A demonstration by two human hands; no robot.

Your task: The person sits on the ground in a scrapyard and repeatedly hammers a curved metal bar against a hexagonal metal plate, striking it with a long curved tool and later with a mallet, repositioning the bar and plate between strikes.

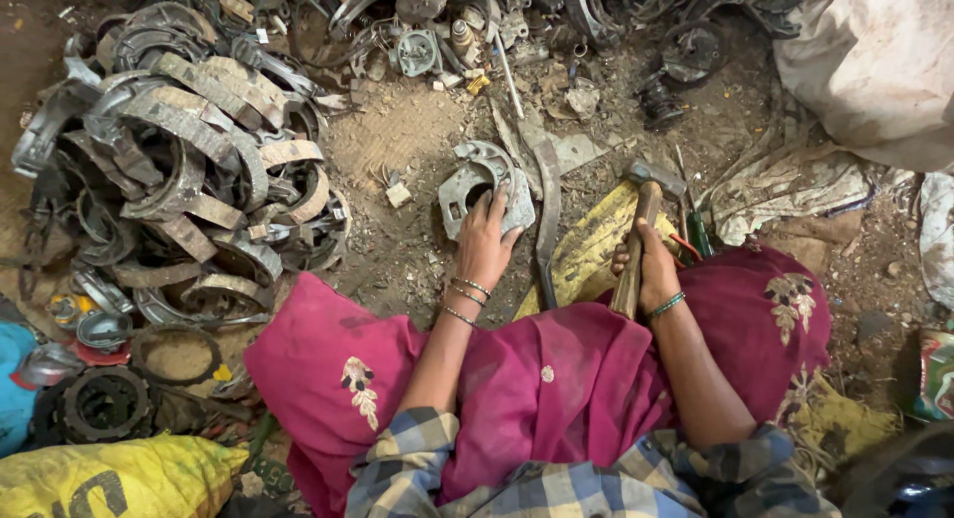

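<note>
Now left hand flat on metal plate, right hand gripping hammer

The scene is lit evenly by soft, diffuse daylight, and only faint shadows are cast. Mild wide-angle distortion is seen at the edges. The centre is rendered sharply, without glare.

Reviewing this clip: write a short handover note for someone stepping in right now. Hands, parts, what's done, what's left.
Left hand: pressed on a grey metal brake plate lying on the dirt floor, steadying it.
Right hand: gripping the wooden handle of a hammer, whose head rests low over a yellow sack.
Parts: a big pile of curved brake shoes lies to the left; mixed scrap lies ahead.
Done: the plate is placed and held.
Left: it looks intact; any striking is apparently still to do.
</note>
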